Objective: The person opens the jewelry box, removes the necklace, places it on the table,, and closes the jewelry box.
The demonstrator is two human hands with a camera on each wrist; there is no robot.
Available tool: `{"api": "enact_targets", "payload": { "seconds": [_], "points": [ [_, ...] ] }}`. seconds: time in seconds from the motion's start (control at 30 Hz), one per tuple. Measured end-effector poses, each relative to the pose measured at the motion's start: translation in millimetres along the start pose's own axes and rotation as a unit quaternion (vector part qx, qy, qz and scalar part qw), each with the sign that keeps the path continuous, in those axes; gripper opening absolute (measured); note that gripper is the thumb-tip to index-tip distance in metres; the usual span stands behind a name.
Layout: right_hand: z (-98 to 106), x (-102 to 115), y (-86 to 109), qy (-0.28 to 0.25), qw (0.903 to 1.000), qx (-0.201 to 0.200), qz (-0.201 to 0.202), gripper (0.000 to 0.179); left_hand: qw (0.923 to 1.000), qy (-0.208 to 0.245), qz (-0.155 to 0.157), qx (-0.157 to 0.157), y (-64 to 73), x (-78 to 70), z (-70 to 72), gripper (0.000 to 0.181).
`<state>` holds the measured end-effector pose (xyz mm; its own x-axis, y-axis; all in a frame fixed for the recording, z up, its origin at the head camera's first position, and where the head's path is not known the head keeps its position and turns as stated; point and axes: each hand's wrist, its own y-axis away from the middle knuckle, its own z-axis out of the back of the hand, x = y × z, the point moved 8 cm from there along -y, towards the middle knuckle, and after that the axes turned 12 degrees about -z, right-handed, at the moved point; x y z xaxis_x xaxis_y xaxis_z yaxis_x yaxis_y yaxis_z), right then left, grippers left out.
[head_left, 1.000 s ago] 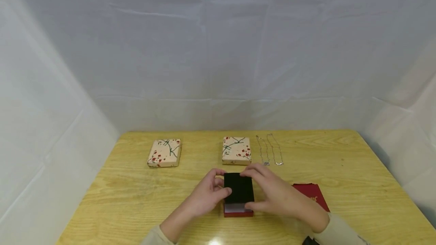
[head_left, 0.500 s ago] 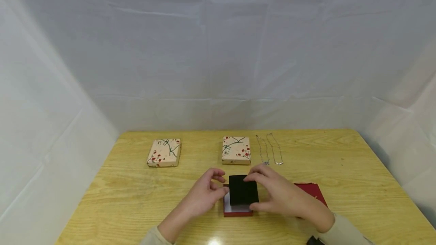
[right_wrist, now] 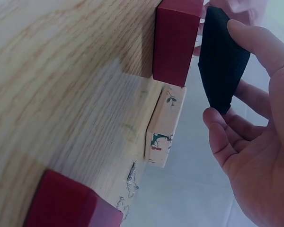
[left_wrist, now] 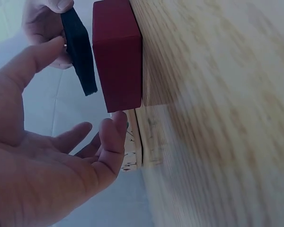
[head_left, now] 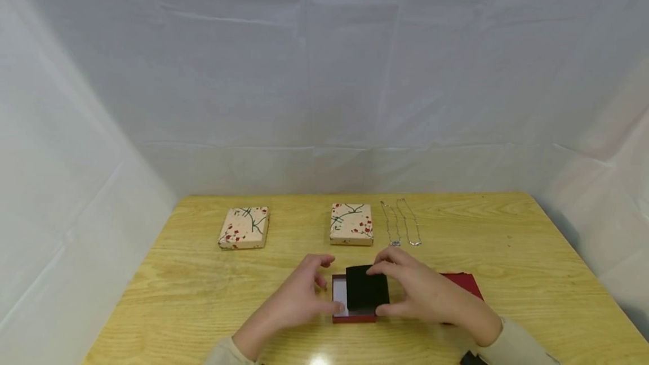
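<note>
- Black insert pad [head_left: 367, 290] seen at lower ctr of head view, over right part of lidless red gift-box base [head_left: 354, 319]; pad tilted, w/ gap to rim visible in left wrist view; pale interior exposed at base's left side.
- Pad pinched by R hand [head_left: 421, 292], thumb at near edge, fingertips at far edge; grip best kept to edges, so face isn't dented; tilt prob. best limited, lest a corner be caught on rim.
- L hand [head_left: 299, 300] loosely spread at base's left, nothing gripped; thumb by near-left rim, contact can't be told; base could be steadied better if side walls were lightly held, as a light box may be dragged along.
- Red lid (prob.) [head_left: 463, 283] at lower right, partly hidden by R forearm [head_left: 471, 317]; bumping best avoided.
- Silver necklaces [head_left: 415, 243] & floral gift boxes [head_left: 352, 224] lie farther up frame on wood table [head_left: 192, 297]; R fingers best kept low & clear of chains.
</note>
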<state>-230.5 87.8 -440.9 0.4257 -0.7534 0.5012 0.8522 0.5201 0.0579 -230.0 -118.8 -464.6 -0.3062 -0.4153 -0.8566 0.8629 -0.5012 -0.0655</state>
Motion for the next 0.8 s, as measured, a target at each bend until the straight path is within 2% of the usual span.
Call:
{"api": "enact_targets", "payload": {
  "seconds": [0.33,0.8],
  "points": [
    [-1.3,2.2,-0.2,0.021,0.9997,0.009,0.001,0.056,0.9969,-0.061,-0.019,0.045,1.0,2.9,-5.2,0.107],
    [-6.4,3.4,-8.0,0.039,0.9987,0.034,0.002,0.054,0.995,-0.064,-0.032,0.07,1.8,1.5,-7.4,0.097]
  ]
}}
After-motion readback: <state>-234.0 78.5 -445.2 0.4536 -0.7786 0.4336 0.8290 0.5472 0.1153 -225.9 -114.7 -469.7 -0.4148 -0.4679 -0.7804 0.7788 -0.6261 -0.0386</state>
